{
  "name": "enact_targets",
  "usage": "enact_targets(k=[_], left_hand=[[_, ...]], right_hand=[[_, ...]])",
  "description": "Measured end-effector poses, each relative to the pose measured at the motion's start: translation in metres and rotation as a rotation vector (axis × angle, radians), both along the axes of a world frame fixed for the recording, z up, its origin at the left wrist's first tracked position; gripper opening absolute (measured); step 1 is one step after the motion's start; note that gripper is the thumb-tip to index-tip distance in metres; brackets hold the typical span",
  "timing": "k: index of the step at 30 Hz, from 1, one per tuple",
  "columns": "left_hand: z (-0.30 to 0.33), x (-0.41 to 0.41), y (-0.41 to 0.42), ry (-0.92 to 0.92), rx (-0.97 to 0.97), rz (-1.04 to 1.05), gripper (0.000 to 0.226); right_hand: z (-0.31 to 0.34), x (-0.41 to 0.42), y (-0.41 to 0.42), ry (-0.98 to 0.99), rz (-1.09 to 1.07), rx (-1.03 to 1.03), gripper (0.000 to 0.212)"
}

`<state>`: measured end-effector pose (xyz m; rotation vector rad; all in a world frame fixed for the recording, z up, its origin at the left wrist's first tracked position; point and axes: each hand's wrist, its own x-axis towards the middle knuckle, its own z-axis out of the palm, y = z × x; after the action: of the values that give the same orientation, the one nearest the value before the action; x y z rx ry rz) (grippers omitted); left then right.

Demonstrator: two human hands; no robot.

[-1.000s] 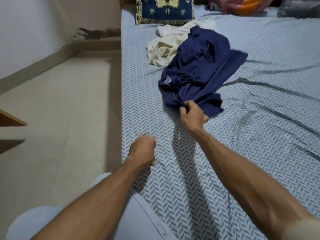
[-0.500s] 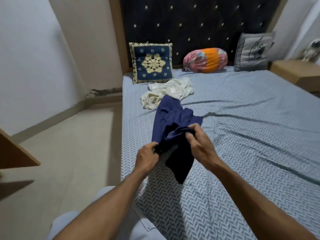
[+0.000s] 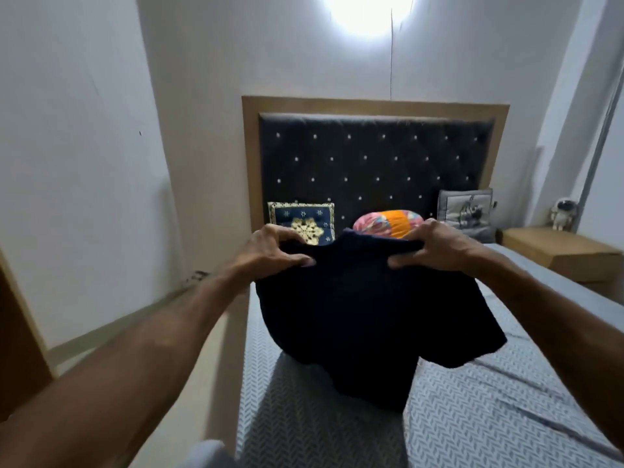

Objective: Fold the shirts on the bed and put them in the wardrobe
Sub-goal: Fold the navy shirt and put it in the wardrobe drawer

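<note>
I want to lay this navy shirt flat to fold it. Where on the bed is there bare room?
The bed sheet lies bare below and right of the navy shirt, which the left hand and right hand grip. It is crowded by the headboard: blue cushion, bolster, grey cushion.

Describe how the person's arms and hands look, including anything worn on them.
Both forearms are bare for all of their visible length: no sleeve shows in this view. The left hand and right hand wear no gloves, and no rings, watch or bracelet can be made out. Motion blurs the near parts of the arms, so fine marks cannot be told.
</note>
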<state>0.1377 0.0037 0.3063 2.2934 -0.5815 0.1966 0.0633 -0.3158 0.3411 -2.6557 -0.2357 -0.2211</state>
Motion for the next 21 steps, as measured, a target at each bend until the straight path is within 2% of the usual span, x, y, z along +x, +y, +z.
enact_targets(k=[2, 4, 6, 9, 11, 13, 15, 17, 19, 21], left_hand=[[0.025, -0.010, 0.003, 0.066, 0.087, -0.078, 0.034], [0.041, -0.017, 0.005, 0.131, 0.090, -0.131, 0.032], [0.048, -0.019, 0.008, 0.137, 0.012, -0.163, 0.033], [0.046, -0.016, 0.011, 0.117, -0.153, -0.147, 0.021], [0.044, -0.013, 0.010, 0.182, -0.243, -0.147, 0.024], [0.044, -0.015, 0.006, 0.279, -0.248, -0.137, 0.023], [0.044, -0.019, -0.003, 0.432, -0.316, -0.136, 0.010], [0.042, -0.027, -0.017, 0.611, -0.440, -0.154, 0.019], [0.035, -0.029, -0.034, 0.724, -0.583, -0.138, 0.023], [0.031, -0.031, -0.051, 0.739, -0.719, -0.099, 0.026]], right_hand=[[0.013, 0.002, -0.003, -0.126, -0.053, 0.093, 0.005], [0.022, 0.005, -0.009, -0.205, -0.172, 0.287, 0.013], [0.027, 0.004, -0.014, -0.209, -0.222, 0.434, 0.014], [0.024, 0.000, -0.017, -0.219, -0.237, 0.503, 0.012], [0.025, -0.002, -0.017, -0.251, -0.234, 0.584, 0.012], [0.023, 0.003, -0.021, -0.279, -0.273, 0.638, 0.012], [0.020, 0.012, -0.022, -0.297, -0.356, 0.614, 0.011], [0.015, 0.026, -0.014, -0.275, -0.442, 0.524, 0.019], [0.008, 0.039, 0.008, -0.197, -0.482, 0.282, 0.033], [0.001, 0.043, 0.038, -0.158, -0.445, 0.096, 0.048]])
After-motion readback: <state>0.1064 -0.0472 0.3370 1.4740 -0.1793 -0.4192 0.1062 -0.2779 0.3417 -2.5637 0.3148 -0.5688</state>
